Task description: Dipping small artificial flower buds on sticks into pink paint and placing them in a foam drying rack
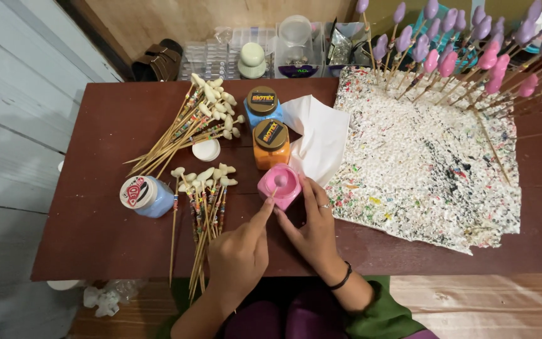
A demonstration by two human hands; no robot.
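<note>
My left hand (pixel 239 254) sits nearest me, at about six o'clock on the brown counter (pixel 95 245), its fingers pinched narrow around a thin wooden stick (pixel 270 199) whose rounded tip dips into the open pink paint jar (pixel 279 185). My right hand (pixel 312 229), with a black band at the wrist, lies just beside it at five o'clock; its fingers rest against the jar's right side and steady it, so they are closed lightly on the jar.

At nine o'clock from the jar lies a loose bundle of unpainted beaded sticks (pixel 205 207) with cream-coloured shaped tips, and beyond them, near the counter's left part, a pale blue jar (pixel 147 196) tipped on its side.

Just behind the pink jar, at twelve o'clock, stands an orange paint jar (pixel 271 145) with a brown lid, touching or nearly touching it, and behind that a blue paint jar (pixel 262 107). A white tissue (pixel 318 138) lies crumpled at one o'clock. A small white lid (pixel 206 150) lies at eleven o'clock, with a second fan of unpainted sticks (pixel 192 122) past it.

From two to three o'clock spreads a paint-speckled sheet (pixel 421 169). At its far edge stand painted sticks (pixel 453 56), purple and pink tipped, leaning upright. Clear storage boxes (pixel 233 53) line the far wall.
</note>
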